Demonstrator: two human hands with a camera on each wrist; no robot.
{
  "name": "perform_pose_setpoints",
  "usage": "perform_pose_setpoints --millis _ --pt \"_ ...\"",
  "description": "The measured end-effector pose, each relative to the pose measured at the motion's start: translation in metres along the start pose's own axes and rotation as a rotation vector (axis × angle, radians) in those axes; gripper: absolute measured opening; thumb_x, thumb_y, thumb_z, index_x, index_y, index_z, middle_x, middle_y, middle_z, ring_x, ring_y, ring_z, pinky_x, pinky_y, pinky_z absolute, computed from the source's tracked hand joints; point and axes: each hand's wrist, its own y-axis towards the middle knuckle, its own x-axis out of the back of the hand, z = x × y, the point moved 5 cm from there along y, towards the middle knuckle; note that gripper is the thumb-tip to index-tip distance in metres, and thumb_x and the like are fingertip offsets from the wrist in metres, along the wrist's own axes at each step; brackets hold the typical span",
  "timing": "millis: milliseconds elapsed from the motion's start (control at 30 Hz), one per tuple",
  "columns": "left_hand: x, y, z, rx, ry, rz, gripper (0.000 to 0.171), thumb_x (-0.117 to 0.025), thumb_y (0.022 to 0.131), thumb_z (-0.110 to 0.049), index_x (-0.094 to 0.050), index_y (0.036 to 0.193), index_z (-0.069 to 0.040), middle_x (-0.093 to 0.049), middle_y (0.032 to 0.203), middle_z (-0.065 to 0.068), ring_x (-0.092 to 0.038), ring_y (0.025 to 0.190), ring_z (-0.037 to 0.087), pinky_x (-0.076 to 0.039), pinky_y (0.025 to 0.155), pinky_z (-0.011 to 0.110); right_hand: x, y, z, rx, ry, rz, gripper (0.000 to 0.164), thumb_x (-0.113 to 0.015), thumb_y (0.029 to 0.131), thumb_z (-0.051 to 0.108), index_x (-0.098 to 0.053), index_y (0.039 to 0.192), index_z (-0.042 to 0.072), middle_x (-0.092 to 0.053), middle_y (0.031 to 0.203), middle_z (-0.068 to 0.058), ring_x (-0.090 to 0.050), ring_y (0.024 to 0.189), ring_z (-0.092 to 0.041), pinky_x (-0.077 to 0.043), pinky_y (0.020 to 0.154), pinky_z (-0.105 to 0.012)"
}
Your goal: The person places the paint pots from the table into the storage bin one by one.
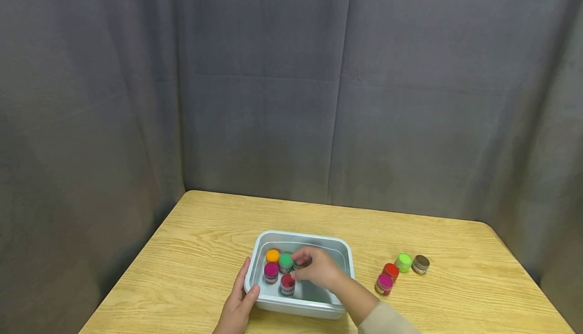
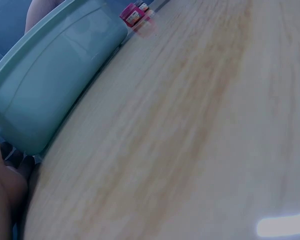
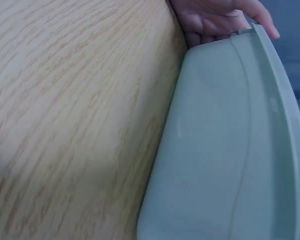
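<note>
A pale blue-grey plastic tub (image 1: 307,309) sits near the table's front edge. My left hand (image 1: 238,301) grips its left side, thumb at the rim and fingers along the outer wall; the right wrist view shows this left hand (image 3: 210,20) at the tub's corner. Reaching inside the tub, my right hand (image 1: 319,269) pinches a small jar (image 1: 297,264), mostly hidden by the fingers. Around it stand small jars: an orange-lidded jar (image 1: 273,256), a green-lidded jar (image 1: 286,262), a magenta-lidded jar (image 1: 271,272) and a red-lidded jar (image 1: 287,284).
Right of the tub, on the wooden table (image 1: 460,293), are a lime-lidded jar (image 1: 403,261), a brown-lidded jar (image 1: 420,264), a bright red jar (image 1: 390,270) and another magenta-lidded jar (image 1: 384,283). Grey curtains (image 1: 273,96) enclose the table's back and sides.
</note>
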Motion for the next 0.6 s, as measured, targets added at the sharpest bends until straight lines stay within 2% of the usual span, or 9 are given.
perform_pose_setpoints --millis 167,433,600 --pt "0.0 -0.001 0.0 0.004 -0.006 0.005 0.067 -0.049 0.102 -0.028 -0.015 0.158 -0.013 -0.009 0.164 0.021 -0.013 0.148 0.046 -0.017 0.116 0.053 0.012 -0.006 0.001 -0.003 0.007 -0.017 0.036 -0.08 0.075 0.005 -0.067 0.108 0.001 -0.066 0.099 -0.01 -0.059 0.087 -0.015 -0.056 0.072 -0.026" --pt "-0.001 0.0 -0.001 0.003 0.0 0.013 0.066 -0.047 0.103 -0.027 -0.014 0.158 -0.012 -0.008 0.164 0.021 -0.013 0.147 0.047 -0.018 0.115 0.055 0.037 -0.019 0.008 0.014 0.029 -0.08 0.037 -0.078 0.08 0.007 -0.066 0.113 -0.002 -0.067 0.106 -0.019 -0.062 0.089 -0.017 -0.06 0.074 -0.031" --pt "0.0 -0.001 -0.003 -0.001 0.016 0.011 0.066 -0.048 0.103 -0.028 -0.015 0.158 -0.011 -0.008 0.164 0.02 -0.013 0.148 0.046 -0.017 0.116 0.055 0.051 -0.027 0.005 -0.035 0.015 -0.139 0.037 -0.079 0.08 0.009 -0.067 0.114 0.002 -0.068 0.107 -0.014 -0.065 0.091 -0.017 -0.061 0.079 -0.034"
